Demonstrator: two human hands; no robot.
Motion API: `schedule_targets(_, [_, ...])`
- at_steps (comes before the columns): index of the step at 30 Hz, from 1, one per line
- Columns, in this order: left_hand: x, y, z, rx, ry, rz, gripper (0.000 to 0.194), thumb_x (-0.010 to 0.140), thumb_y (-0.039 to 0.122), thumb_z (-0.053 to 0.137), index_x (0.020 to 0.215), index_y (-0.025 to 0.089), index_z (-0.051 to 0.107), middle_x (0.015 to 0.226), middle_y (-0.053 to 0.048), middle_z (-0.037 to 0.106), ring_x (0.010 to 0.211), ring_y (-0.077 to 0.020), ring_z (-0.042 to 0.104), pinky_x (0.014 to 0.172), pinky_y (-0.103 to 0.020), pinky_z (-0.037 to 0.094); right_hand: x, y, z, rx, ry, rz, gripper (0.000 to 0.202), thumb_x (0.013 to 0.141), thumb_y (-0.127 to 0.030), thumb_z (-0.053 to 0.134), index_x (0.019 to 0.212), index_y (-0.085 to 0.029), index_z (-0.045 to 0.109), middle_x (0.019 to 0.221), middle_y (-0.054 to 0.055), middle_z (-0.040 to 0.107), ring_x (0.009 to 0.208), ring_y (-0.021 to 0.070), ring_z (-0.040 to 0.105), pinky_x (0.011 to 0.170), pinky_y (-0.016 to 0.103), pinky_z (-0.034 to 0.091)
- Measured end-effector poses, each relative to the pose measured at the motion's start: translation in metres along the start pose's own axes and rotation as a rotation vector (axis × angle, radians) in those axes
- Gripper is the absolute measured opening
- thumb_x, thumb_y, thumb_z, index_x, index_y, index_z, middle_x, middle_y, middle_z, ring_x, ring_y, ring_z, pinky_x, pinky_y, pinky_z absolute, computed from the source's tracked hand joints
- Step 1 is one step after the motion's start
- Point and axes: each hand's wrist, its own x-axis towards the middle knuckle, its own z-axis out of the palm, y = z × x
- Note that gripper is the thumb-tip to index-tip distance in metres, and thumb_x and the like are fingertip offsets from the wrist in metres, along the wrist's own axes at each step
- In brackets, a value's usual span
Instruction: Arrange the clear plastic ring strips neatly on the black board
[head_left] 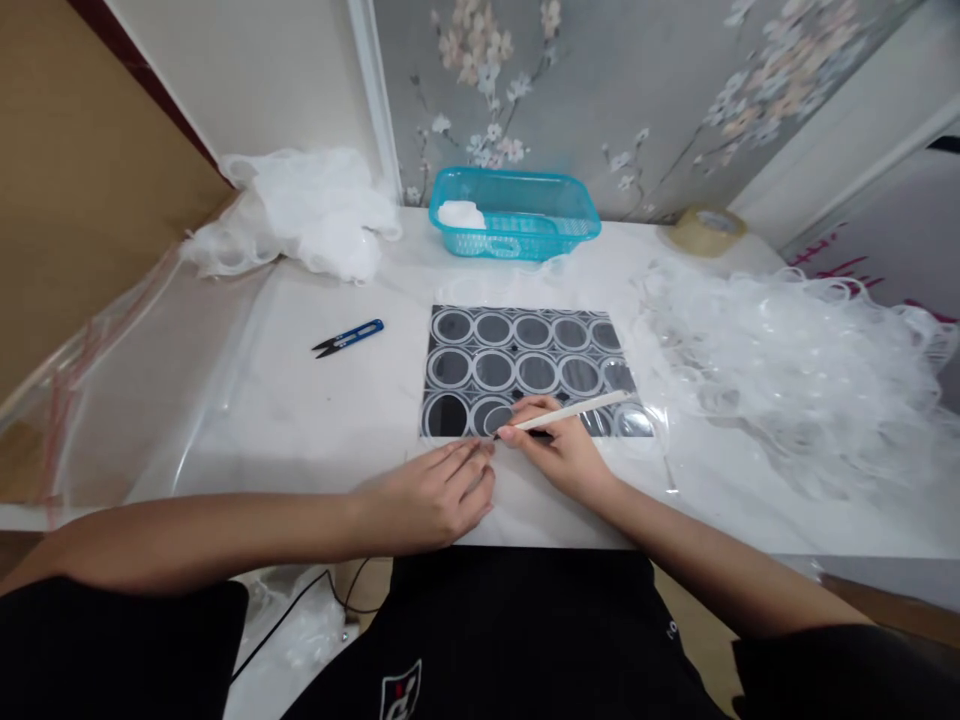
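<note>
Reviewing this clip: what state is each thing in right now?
Left hand: flat, fingertips at the sheet's near edge.
Right hand: gripping a pale stick.
Pale stick: tilted, tip on a bottom-row ring.
Ring sheet: lying flat.
Thread snips: lying untouched.
Blue basket: upright, white wad inside.
Tape roll: lying flat.

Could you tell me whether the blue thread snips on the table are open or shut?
Open: the blue thread snips lie flat on the table, their dark blade tips visibly parted.
</note>
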Motion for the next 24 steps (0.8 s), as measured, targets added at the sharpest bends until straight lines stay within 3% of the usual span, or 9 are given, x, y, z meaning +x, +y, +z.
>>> schedule_targets(11, [0.0,-0.001,0.002,-0.054,-0.047,-0.03,0.035,0.095,0.031,0.049,0.107,0.001,0.061,0.117,-0.025,0.062,0.111,-0.031,0.06,0.099,-0.042,0.048,-0.002,0.001,-0.001,-0.088,0.011,-0.025,0.013,0.087,-0.033,0.062,0.081,-0.023,0.069,0.083,0.005,0.071,0.103,0.0249,0.059,0.088,0.042,0.05])
schedule_targets(15, [0.0,0.001,0.003,-0.122,-0.045,-0.107,0.032,0.096,0.029,0.046,0.109,0.004,0.061,0.116,-0.022,0.063,0.109,-0.0269,0.061,0.098,-0.04,0.047,-0.007,0.002,-0.002,-0.229,-0.03,-0.249,0.013,0.091,-0.024,0.056,0.09,-0.023,0.069,0.098,0.005,0.073,0.116,0.025,0.057,0.099,0.048,0.046])
schedule_targets(20, [0.0,0.004,0.009,-0.172,0.047,-0.153,0.032,0.094,0.028,0.048,0.107,0.002,0.062,0.109,-0.019,0.066,0.104,-0.0262,0.062,0.101,-0.038,0.044,-0.016,-0.001,-0.003,-0.523,-0.144,-0.497,0.02,0.09,-0.013,0.052,0.096,-0.025,0.066,0.117,0.006,0.068,0.13,0.0294,0.047,0.108,0.054,0.037])
schedule_targets(24, [0.003,0.003,0.008,-0.228,0.038,-0.153,0.027,0.095,0.027,0.046,0.096,0.007,0.063,0.099,-0.015,0.068,0.101,-0.0246,0.062,0.101,-0.037,0.043,-0.011,-0.004,-0.006,-0.639,-0.193,-0.57,0.024,0.089,-0.01,0.051,0.096,-0.029,0.065,0.11,0.003,0.071,0.125,0.0284,0.052,0.111,0.051,0.033])
